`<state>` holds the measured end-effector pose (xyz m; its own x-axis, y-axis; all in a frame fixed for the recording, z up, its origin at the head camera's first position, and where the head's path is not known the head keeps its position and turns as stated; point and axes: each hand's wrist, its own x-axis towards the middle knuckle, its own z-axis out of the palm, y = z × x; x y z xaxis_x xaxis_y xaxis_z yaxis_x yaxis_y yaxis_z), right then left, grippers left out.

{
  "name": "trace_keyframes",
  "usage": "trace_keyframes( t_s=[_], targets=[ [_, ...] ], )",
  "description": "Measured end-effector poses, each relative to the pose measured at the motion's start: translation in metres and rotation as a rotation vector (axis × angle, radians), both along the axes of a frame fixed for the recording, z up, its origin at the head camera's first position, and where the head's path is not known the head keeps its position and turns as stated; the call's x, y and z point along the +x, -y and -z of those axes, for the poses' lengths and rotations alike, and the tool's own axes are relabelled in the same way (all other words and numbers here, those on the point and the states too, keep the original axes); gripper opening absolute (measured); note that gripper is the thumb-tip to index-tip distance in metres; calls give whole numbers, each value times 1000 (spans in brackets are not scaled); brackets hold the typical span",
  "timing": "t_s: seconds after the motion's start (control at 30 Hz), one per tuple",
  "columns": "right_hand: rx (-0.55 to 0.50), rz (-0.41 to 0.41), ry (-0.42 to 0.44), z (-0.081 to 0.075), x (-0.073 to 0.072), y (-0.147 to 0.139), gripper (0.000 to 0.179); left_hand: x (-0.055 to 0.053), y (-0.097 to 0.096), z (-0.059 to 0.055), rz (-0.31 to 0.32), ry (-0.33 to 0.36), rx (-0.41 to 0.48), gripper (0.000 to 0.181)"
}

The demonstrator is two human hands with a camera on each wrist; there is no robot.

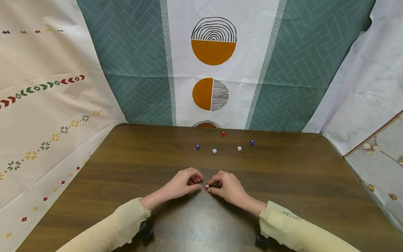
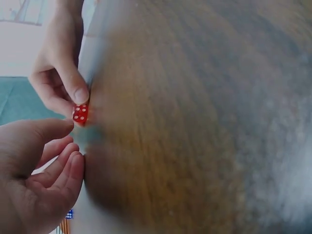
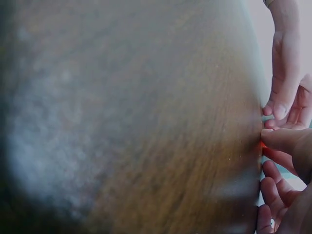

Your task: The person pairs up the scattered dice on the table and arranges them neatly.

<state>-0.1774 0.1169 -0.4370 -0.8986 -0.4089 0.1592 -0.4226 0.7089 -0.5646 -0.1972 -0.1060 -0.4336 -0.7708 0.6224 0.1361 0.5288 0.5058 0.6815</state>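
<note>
Screening the work area on three sides, the cloth hangings (image 1: 135, 52) presumably serve to mask the rest of the room. Wood-grain table (image 1: 292, 189) sits inside them, far edge up against the backdrop; flat top, so small cubes can rest w/o support.

Arms next: L sleeve (image 1: 113, 224) and R sleeve (image 1: 299, 224) come in from the near side, angled inward, apparently so both hands meet approx. at the centerline. Dark wrist units (image 1: 146, 232) show under the cuffs, prob. cams facing the hands.

R hand (image 1: 231, 189): pinches one red die (image 1: 206, 187) betw. thumb and fingertip, likely b/c the cube is too small for a full grip. L hand (image 1: 182, 183): holds nothing; fingers loosely bent, tips just beside the die, poss. as a guide.

Dice, last: pinched unit is low over the tabletop, betw. the hands; can't tell if it touches the wood. Remaining 5 lie near the far edge, spaced apart, prob. to keep them out of the hands' way: blue die at L (image 1: 197, 147), two white dice (image 1: 214, 151), blue die at R (image 1: 252, 142), far red die (image 1: 223, 133).
</note>
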Motion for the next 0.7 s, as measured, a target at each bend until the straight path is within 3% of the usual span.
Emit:
trace_keyframes(
  t_s=[0.7],
  targets=[
    [12, -10, -42, 0, 1, 1, 12, 0, -11, 11, -54, -37, -4, 10]
  ],
)
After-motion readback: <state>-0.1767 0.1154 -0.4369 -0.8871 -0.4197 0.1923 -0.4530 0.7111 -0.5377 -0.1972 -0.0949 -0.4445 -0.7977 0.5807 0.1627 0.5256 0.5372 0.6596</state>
